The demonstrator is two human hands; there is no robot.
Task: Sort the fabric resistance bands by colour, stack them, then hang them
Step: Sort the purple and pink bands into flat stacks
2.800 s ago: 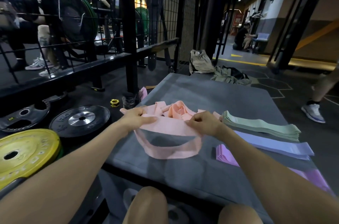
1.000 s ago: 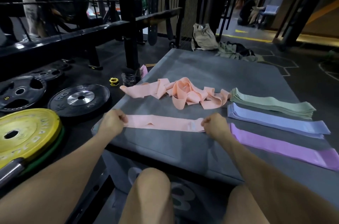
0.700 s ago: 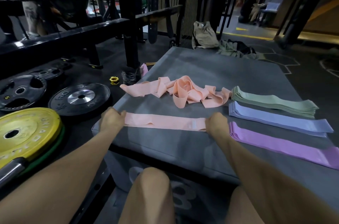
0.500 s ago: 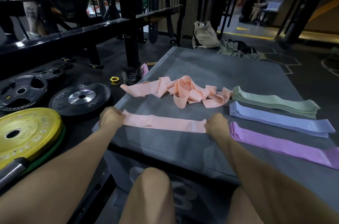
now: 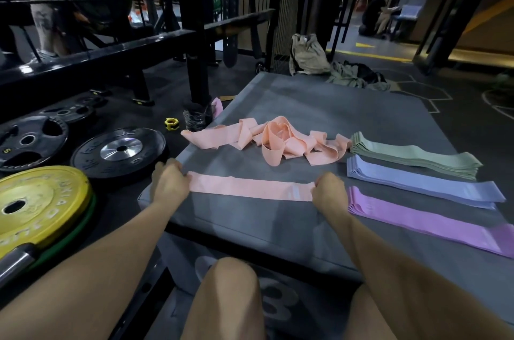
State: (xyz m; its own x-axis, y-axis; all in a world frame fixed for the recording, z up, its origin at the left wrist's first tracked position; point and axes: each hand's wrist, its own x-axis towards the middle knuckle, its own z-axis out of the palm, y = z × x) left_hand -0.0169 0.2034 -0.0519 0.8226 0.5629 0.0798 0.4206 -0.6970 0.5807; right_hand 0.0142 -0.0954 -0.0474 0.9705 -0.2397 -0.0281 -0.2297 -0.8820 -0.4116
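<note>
Pink band [image 5: 250, 190]: flat on grey mat [image 5: 306, 106], near edge; left hand [image 5: 169, 185] and right hand [image 5: 329, 191] each pinch 1 end. Pink pile [image 5: 274, 142] behind, unsorted. Green stack [image 5: 414, 157], blue stack [image 5: 422, 182], purple stack [image 5: 428, 217] to the right.

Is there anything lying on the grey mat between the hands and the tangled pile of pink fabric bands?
Nothing visible. The left hand and right hand pinch the ends of one flat pink fabric band; beyond it only bare grey mat lies before the tangled pink pile.
</note>
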